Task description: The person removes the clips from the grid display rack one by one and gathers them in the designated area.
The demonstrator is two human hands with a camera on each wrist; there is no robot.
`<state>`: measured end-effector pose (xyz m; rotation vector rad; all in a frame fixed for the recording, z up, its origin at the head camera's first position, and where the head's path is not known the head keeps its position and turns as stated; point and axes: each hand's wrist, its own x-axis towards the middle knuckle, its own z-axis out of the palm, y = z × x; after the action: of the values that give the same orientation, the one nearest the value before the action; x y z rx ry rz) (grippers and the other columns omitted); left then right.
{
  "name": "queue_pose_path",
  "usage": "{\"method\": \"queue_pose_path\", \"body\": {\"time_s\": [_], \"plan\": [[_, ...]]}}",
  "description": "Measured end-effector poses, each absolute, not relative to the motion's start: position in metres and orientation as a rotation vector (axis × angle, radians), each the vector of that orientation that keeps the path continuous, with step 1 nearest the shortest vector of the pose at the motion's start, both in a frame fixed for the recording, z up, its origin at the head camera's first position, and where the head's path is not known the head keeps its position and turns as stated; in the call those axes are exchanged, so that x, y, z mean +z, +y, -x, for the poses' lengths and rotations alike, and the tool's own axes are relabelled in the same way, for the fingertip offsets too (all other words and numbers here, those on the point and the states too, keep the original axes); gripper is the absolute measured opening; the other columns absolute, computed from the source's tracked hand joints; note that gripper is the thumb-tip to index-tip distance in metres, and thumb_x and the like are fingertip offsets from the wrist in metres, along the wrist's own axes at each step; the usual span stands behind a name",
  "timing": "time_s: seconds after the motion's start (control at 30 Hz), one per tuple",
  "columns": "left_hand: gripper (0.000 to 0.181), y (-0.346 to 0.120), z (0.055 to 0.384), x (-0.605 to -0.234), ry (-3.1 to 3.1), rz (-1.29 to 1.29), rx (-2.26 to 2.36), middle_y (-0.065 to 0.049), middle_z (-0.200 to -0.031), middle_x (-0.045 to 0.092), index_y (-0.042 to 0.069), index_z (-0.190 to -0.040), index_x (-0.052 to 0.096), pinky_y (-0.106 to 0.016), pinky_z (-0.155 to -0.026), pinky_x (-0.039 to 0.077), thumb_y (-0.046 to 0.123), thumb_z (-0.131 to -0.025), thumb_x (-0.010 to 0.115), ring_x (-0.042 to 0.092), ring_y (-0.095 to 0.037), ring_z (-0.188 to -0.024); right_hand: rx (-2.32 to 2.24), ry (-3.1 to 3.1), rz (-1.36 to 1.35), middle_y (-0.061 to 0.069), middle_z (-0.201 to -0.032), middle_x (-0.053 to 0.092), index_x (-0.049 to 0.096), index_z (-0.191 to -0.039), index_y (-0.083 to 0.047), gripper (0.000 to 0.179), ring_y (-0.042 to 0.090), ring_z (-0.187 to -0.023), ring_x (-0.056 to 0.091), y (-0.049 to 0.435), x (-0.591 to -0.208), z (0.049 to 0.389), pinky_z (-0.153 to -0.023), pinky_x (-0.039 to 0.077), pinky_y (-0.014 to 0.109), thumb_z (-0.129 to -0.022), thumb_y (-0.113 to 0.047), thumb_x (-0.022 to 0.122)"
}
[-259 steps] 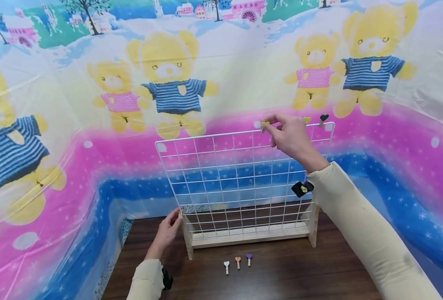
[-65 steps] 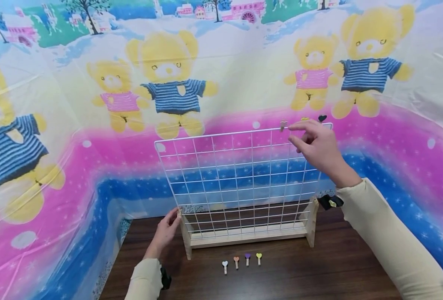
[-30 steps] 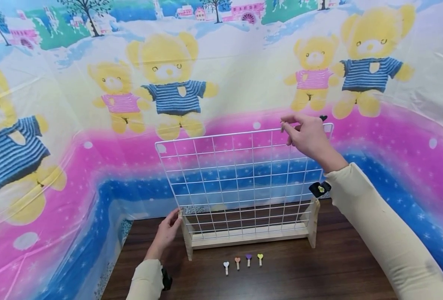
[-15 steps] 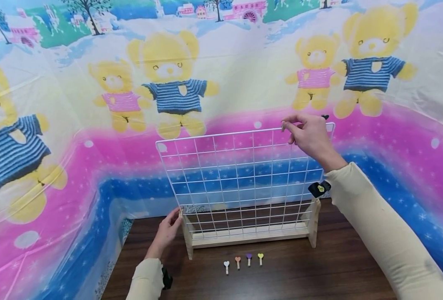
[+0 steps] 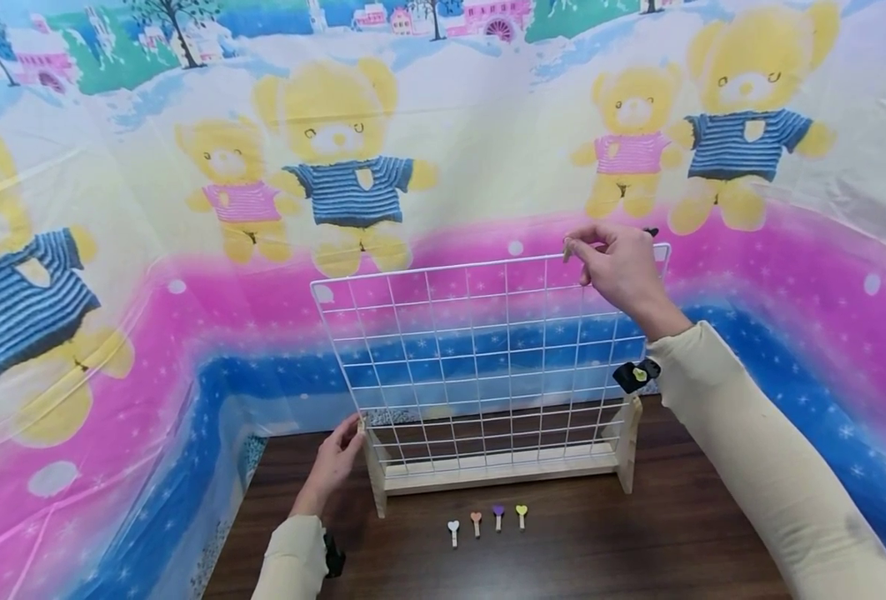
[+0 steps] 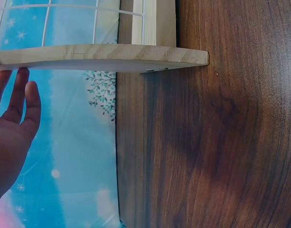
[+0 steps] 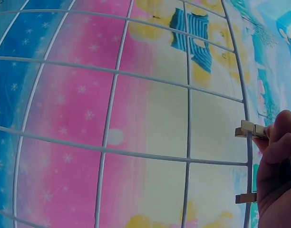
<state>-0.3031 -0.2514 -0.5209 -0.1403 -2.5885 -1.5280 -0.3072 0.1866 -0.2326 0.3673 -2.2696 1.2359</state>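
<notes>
A white wire grid (image 5: 488,333) stands upright in a pale wooden stand (image 5: 503,478) on a dark table. My right hand (image 5: 623,267) is at the grid's top bar and pinches a small wooden clothespin (image 7: 252,128) there; in the right wrist view its jaws are at the bar. Below it in that view, a second clothespin (image 7: 245,198) sits on the same bar, partly behind my hand. My left hand (image 5: 333,462) touches the stand's left end panel (image 6: 102,54), its visible fingers fairly straight against the outer face.
In front of the stand lies a row of heart-topped clothespins: white (image 5: 453,532), orange (image 5: 476,523), purple (image 5: 498,517) and yellow (image 5: 521,515). A black-topped clip (image 5: 651,232) shows behind my right hand at the bar. Bear-printed cloth (image 5: 488,150) hangs behind.
The yellow clothespin my right hand held at the bar now lies at the row's right end. My right hand has since moved left onto the clothespin on the bar. The left hand stays put.
</notes>
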Motion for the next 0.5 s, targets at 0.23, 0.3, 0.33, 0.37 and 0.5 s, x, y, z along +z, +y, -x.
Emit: {"method": "queue_pose_path", "body": {"time_s": [0.23,0.3,0.33,0.37,0.5], "plan": [[0.044,-0.25,0.301,-0.522,-2.574,0.174,-1.501,-0.022,-0.131,0.051,0.004,-0.141,0.042,-0.048,-0.091,0.044,0.02,-0.1,0.049,0.05,-0.035,-0.116,1.211,-2.2,-0.415,0.009,-0.079,0.068,0.072,-0.096,-0.007,0.026,0.024,-0.051,0.058,0.184,-0.224,0.301,-0.045,0.045,0.024,-0.092,-0.031,0.062],[0.044,-0.25,0.301,-0.521,-2.574,0.166,-1.509,-0.022,-0.132,0.051,0.005,-0.141,0.042,-0.049,-0.092,0.044,0.02,-0.101,0.049,0.05,-0.035,-0.117,1.196,-2.233,-0.427,0.007,-0.075,0.067,0.072,-0.095,-0.008,0.026,0.022,-0.051,0.058,0.183,-0.223,0.298,-0.041,0.042,0.024,-0.092,-0.033,0.062],[0.044,-0.25,0.301,-0.521,-2.576,0.161,-1.51,-0.022,-0.132,0.051,0.006,-0.141,0.042,-0.049,-0.092,0.043,0.02,-0.101,0.048,0.049,-0.035,-0.117,1.188,-2.25,-0.436,0.007,-0.073,0.067,0.072,-0.096,-0.008,0.026,0.021,-0.051,0.057,0.184,-0.224,0.296,-0.04,0.04,0.025,-0.093,-0.032,0.062],[0.043,-0.25,0.301,-0.521,-2.579,0.156,-1.515,-0.021,-0.132,0.051,0.006,-0.141,0.042,-0.049,-0.092,0.043,0.02,-0.101,0.048,0.049,-0.034,-0.117,1.184,-2.267,-0.442,0.006,-0.071,0.066,0.072,-0.096,-0.009,0.026,0.02,-0.05,0.057,0.184,-0.225,0.294,-0.038,0.038,0.025,-0.093,-0.032,0.061],[0.043,-0.251,0.301,-0.519,-2.582,0.149,-1.531,-0.02,-0.132,0.051,0.007,-0.142,0.042,-0.049,-0.092,0.043,0.019,-0.101,0.048,0.049,-0.033,-0.118,1.15,-2.331,-0.507,0.005,-0.065,0.064,0.072,-0.099,-0.01,0.024,0.02,-0.049,0.056,0.188,-0.235,0.286,-0.035,0.033,0.027,-0.093,-0.03,0.061]]}}
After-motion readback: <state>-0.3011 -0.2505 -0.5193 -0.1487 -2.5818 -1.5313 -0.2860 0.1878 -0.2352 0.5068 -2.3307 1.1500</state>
